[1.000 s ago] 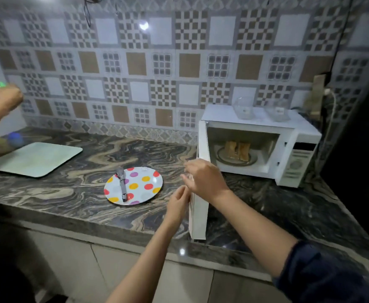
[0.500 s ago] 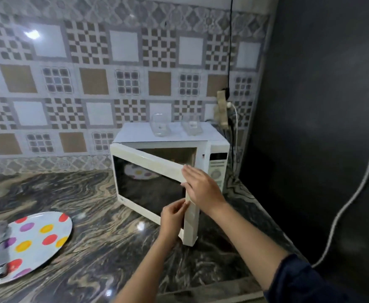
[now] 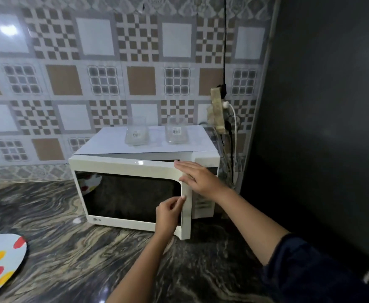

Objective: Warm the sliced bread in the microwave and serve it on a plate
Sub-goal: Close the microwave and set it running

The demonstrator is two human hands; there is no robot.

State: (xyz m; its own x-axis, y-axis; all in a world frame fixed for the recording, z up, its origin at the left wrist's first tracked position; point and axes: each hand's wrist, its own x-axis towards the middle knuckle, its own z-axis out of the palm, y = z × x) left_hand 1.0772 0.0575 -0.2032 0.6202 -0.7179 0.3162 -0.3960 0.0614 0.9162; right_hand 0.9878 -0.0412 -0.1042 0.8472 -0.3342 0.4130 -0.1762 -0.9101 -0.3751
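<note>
I see a glossy tiled wall (image 3: 113,62) patterned in white, brown and grey squares, with a glare of light (image 3: 8,29) at upper left. A plain dark panel (image 3: 321,106) closes the right side, and beside it a black cable (image 3: 224,40) drops to a socket strip (image 3: 217,110). The countertop (image 3: 81,259) is dark, swirled stone.

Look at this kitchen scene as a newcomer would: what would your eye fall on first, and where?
The white microwave stands mid-frame on the marbled counter, its door just ajar, with the right hand flat on the door's upper right corner and the left hand touching its edge lower down. Two glass jars sit on top of it, and a spotted plate peeks in at the bottom left.
</note>
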